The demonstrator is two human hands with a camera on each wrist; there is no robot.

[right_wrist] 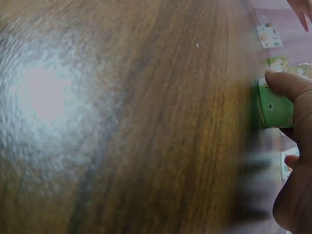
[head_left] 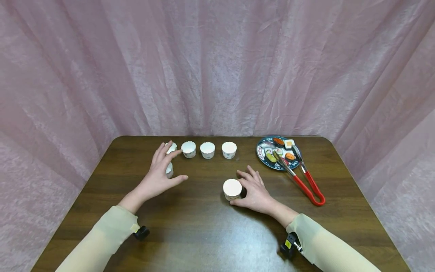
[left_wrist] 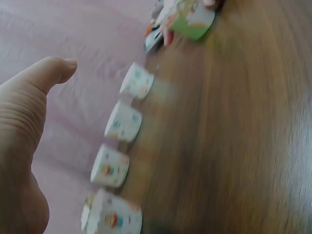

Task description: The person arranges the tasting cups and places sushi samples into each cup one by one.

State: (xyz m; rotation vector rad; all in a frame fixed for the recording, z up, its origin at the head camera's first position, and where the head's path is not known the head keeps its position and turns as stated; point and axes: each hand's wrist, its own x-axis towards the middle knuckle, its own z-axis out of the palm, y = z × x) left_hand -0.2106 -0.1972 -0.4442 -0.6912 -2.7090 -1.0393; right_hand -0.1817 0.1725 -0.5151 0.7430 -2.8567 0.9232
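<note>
My right hand grips a paper baking cup between thumb and fingers, near the middle of the table. In the right wrist view this cup shows a green printed side, with the thumb across it. My left hand is spread with nothing in its grasp, thumb apart from the fingers. It hovers by two white cups at the left: one at the back and one nearer, both partly hidden behind the hand. Three more white patterned cups, one of them a cup just right of the left fingertips, continue the back row.
A dark round plate with several pieces of sushi stands at the back right. Red-handled tongs lean on it, handle toward the front. The brown wooden table ends at a pink curtain behind.
</note>
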